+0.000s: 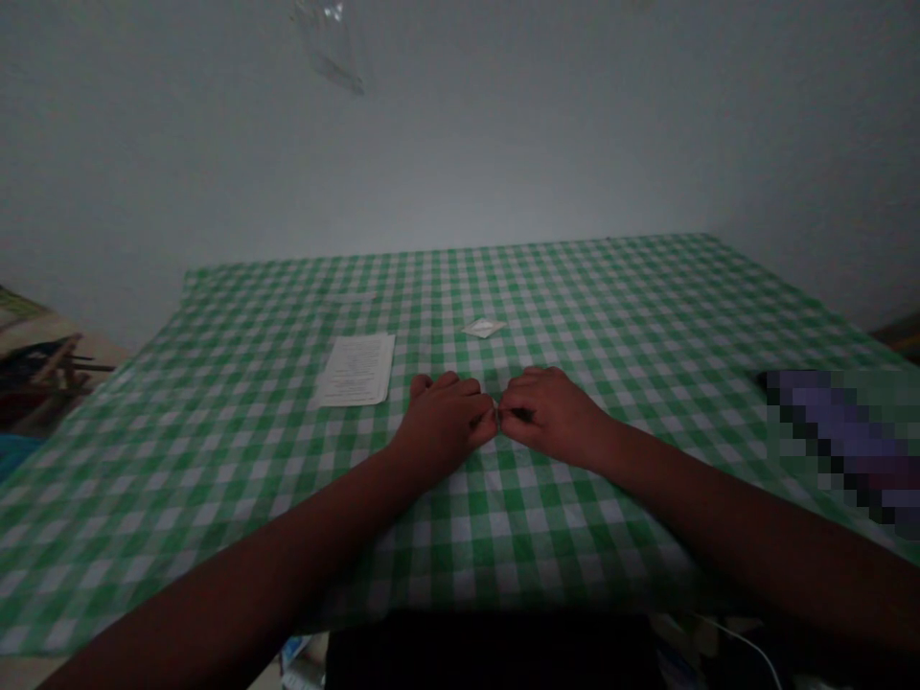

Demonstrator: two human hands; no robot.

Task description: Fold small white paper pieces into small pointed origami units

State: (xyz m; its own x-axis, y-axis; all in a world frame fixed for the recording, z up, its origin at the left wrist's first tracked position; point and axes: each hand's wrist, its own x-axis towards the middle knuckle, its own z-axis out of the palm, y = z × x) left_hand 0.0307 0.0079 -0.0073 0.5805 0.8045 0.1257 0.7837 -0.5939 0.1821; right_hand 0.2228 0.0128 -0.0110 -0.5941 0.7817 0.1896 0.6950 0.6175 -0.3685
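Observation:
My left hand (446, 417) and my right hand (550, 412) rest side by side on the green and white checked tablecloth (618, 316), fingertips meeting in the middle. Both have their fingers curled in a pinch around something tiny between them, too small and dark to name. A printed sheet of paper (357, 369) lies flat just left of and beyond my left hand. A small white folded packet (483, 328) lies a little beyond both hands.
A blurred-out purple object (848, 441) lies on the table at the right edge. A plain wall rises behind the table. Dim furniture and clutter (43, 369) stand off the table's left side. A white cable (740, 642) shows below the near edge.

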